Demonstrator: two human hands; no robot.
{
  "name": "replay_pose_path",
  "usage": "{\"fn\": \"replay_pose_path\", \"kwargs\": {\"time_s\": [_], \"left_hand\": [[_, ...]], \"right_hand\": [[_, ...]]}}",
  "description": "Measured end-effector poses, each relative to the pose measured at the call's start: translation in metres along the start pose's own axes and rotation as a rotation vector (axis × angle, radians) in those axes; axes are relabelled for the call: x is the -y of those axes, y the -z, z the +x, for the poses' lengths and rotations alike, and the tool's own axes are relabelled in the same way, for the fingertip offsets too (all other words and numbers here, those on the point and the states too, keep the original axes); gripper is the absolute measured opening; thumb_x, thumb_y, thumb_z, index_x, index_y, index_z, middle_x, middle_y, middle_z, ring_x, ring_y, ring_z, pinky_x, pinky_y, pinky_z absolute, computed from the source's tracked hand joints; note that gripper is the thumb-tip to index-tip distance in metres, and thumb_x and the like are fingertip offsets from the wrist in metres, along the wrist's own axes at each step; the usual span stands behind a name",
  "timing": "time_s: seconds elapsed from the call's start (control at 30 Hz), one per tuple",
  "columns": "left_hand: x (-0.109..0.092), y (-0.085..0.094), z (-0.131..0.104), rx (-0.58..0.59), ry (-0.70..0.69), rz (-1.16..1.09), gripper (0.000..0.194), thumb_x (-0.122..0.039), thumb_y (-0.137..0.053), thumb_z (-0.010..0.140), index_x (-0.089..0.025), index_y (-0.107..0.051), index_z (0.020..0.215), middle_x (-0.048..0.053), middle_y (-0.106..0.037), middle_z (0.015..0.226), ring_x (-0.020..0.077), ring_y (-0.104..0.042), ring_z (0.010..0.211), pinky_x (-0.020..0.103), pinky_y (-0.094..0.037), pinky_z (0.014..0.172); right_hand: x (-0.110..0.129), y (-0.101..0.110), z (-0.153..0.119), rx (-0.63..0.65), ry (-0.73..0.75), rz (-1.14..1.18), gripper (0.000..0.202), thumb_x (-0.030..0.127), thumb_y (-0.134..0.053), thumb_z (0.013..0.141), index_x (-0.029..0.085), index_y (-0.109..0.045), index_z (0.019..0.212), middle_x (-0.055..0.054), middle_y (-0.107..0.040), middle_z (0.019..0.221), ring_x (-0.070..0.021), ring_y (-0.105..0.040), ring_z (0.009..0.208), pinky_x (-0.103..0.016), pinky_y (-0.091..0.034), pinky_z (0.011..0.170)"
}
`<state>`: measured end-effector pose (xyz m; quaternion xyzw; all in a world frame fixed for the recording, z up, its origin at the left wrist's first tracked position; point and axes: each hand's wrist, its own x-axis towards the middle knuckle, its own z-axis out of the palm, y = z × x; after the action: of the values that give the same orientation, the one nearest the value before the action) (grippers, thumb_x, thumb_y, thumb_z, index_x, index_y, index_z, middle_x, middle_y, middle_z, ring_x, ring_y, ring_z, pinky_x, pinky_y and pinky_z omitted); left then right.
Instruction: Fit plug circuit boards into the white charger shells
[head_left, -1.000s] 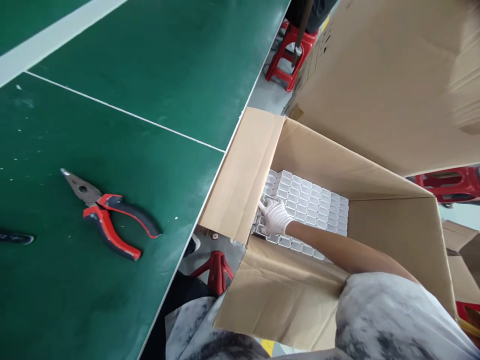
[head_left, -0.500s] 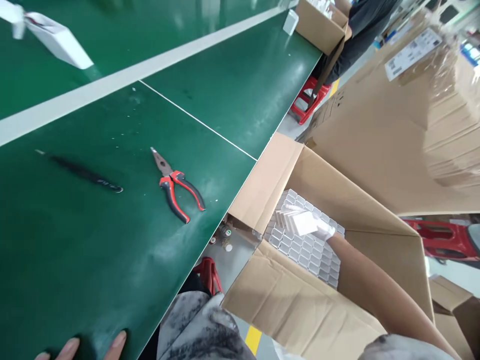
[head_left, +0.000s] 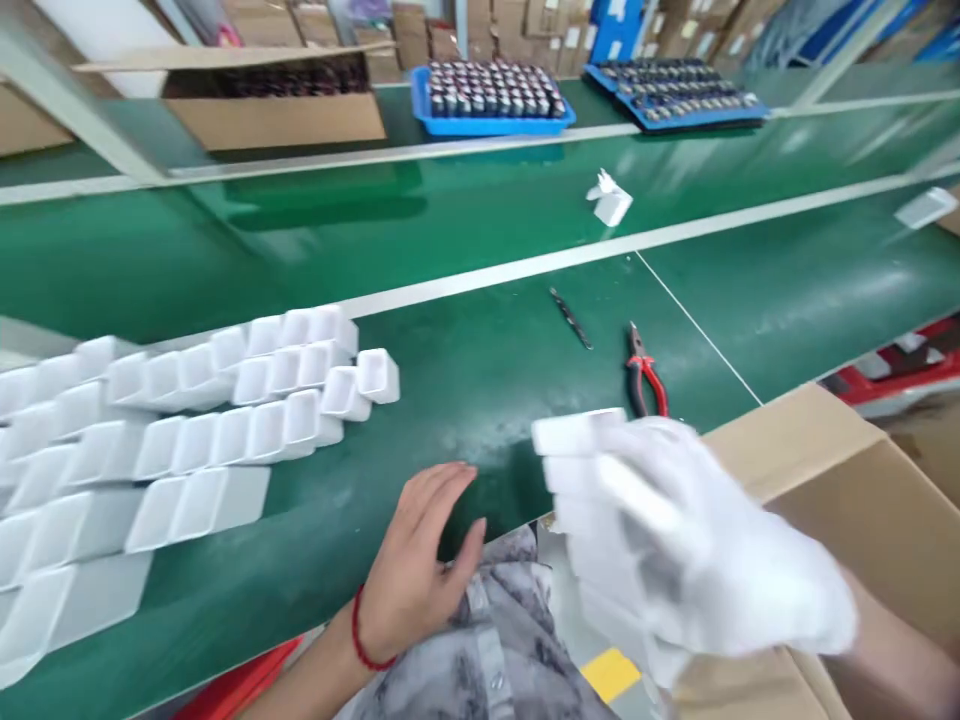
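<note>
My right hand (head_left: 720,550), in a white glove and smeared by motion, is closed around a row of white plastic cases (head_left: 577,490) above the table's front edge. My bare left hand (head_left: 420,560), with a red cord at the wrist, hovers at that edge with fingers apart and nothing in them. On the left of the green table (head_left: 465,420) stand several rows of open-topped white plastic cases (head_left: 251,430). Needle-nose pliers (head_left: 637,370) with red and black handles lie beyond my right hand, beside a slim black tool (head_left: 571,318).
An open cardboard carton (head_left: 802,440) stands at the table's right front edge. Farther back lies a small white piece (head_left: 611,200). On the shelf behind are a blue tray (head_left: 495,125) of small cylindrical parts, another blue tray (head_left: 697,115) and a cardboard box (head_left: 277,120).
My right hand has come up out of the carton with the row of white cases. The view has swung left, bringing the rows of cases and my whole left hand into sight.
</note>
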<state>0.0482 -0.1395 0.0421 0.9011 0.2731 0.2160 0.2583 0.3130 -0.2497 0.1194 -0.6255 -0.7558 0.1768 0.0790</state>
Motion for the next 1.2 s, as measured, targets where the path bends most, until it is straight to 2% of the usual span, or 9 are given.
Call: {"fn": "replay_pose_path", "kwargs": {"time_s": [0.13, 0.33, 0.43, 0.57, 0.63, 0.77, 0.9, 1.03, 1.2], "left_hand": [[0.024, 0.038, -0.041, -0.173, 0.293, -0.031, 0.042, -0.028, -0.054, 0.093, -0.021, -0.047, 0.134, 0.012, -0.056, 0.132, 0.0256, -0.058, 0.120, 0.041, -0.052, 0.102], [0.053, 0.051, -0.058, -0.176, 0.426, -0.096, 0.061, -0.033, -0.054, 0.094, -0.026, -0.027, 0.149, 0.012, -0.034, 0.154, 0.0306, -0.036, 0.142, 0.051, -0.042, 0.113], [0.059, 0.051, -0.051, -0.168, 0.446, -0.194, 0.067, -0.033, -0.052, 0.095, -0.027, -0.018, 0.152, 0.013, -0.033, 0.154, 0.0308, -0.033, 0.144, 0.053, -0.042, 0.112], [0.064, 0.051, -0.043, -0.197, 0.502, -0.291, 0.070, -0.032, -0.054, 0.094, -0.028, -0.014, 0.152, 0.013, -0.030, 0.156, 0.0316, -0.038, 0.141, 0.054, -0.044, 0.111], [0.068, 0.051, -0.040, -0.207, 0.497, -0.303, 0.071, -0.032, -0.055, 0.093, -0.027, -0.016, 0.152, 0.013, -0.032, 0.155, 0.0316, -0.038, 0.141, 0.054, -0.042, 0.112], [0.074, 0.050, -0.034, -0.190, 0.453, -0.280, 0.072, -0.030, -0.058, 0.091, -0.024, -0.019, 0.151, 0.015, -0.036, 0.150, 0.0317, -0.039, 0.139, 0.055, -0.041, 0.113], [0.075, 0.052, -0.030, -0.189, 0.451, -0.240, 0.070, -0.032, -0.060, 0.091, -0.022, -0.024, 0.150, 0.016, -0.043, 0.140, 0.0310, -0.045, 0.132, 0.053, -0.045, 0.108], [0.063, 0.062, -0.043, -0.191, 0.518, -0.155, 0.057, -0.034, -0.059, 0.091, -0.021, -0.037, 0.142, 0.015, -0.050, 0.129, 0.0293, -0.053, 0.123, 0.047, -0.052, 0.101], [0.042, 0.070, -0.082, -0.221, 0.639, -0.053, 0.062, -0.033, -0.055, 0.094, -0.025, -0.027, 0.148, 0.016, -0.050, 0.132, 0.0277, -0.056, 0.120, 0.041, -0.057, 0.090]], "right_hand": [[0.059, -0.009, 0.100, 0.185, 0.497, -0.135, 0.107, 0.038, -0.079, 0.060, 0.018, -0.028, 0.152, -0.021, -0.030, 0.153, -0.0410, -0.036, 0.134, -0.056, -0.037, 0.100], [0.086, -0.030, 0.186, 0.320, 0.667, -0.239, 0.095, 0.025, -0.077, 0.065, 0.024, -0.033, 0.149, -0.016, -0.022, 0.159, -0.0402, -0.025, 0.143, -0.070, -0.018, 0.109], [0.071, -0.011, 0.178, 0.232, 0.617, -0.193, 0.080, 0.011, -0.067, 0.075, 0.029, -0.037, 0.147, -0.013, -0.021, 0.161, -0.0382, -0.021, 0.146, -0.068, -0.023, 0.110], [0.036, 0.003, 0.137, -0.161, 0.233, 0.022, 0.065, 0.021, -0.060, 0.091, 0.027, -0.032, 0.149, -0.015, -0.047, 0.142, -0.0279, -0.052, 0.127, -0.050, -0.047, 0.101], [0.025, -0.012, 0.111, -0.250, 0.012, 0.092, 0.066, 0.035, -0.062, 0.091, 0.026, -0.033, 0.149, -0.011, -0.059, 0.117, -0.0231, -0.064, 0.098, -0.043, -0.056, 0.085], [0.035, -0.065, 0.078, -0.067, -0.167, 0.117, 0.094, 0.062, -0.064, 0.082, 0.021, -0.019, 0.154, -0.009, -0.059, 0.101, -0.0179, -0.060, 0.068, -0.035, -0.056, 0.060], [0.055, -0.098, 0.081, -0.068, -0.215, 0.069, 0.100, 0.061, -0.067, 0.080, 0.020, -0.013, 0.154, -0.008, -0.060, 0.095, -0.0204, -0.061, 0.065, -0.035, -0.054, 0.056], [0.057, -0.095, 0.098, -0.107, -0.126, 0.172, 0.080, 0.036, -0.064, 0.084, 0.021, -0.021, 0.150, -0.007, -0.057, 0.098, -0.0195, -0.062, 0.070, -0.035, -0.056, 0.064], [0.061, -0.093, 0.130, -0.101, -0.009, 0.189, 0.073, 0.031, -0.060, 0.087, 0.019, -0.025, 0.149, -0.009, -0.058, 0.102, -0.0211, -0.064, 0.076, -0.035, -0.056, 0.065]]}}
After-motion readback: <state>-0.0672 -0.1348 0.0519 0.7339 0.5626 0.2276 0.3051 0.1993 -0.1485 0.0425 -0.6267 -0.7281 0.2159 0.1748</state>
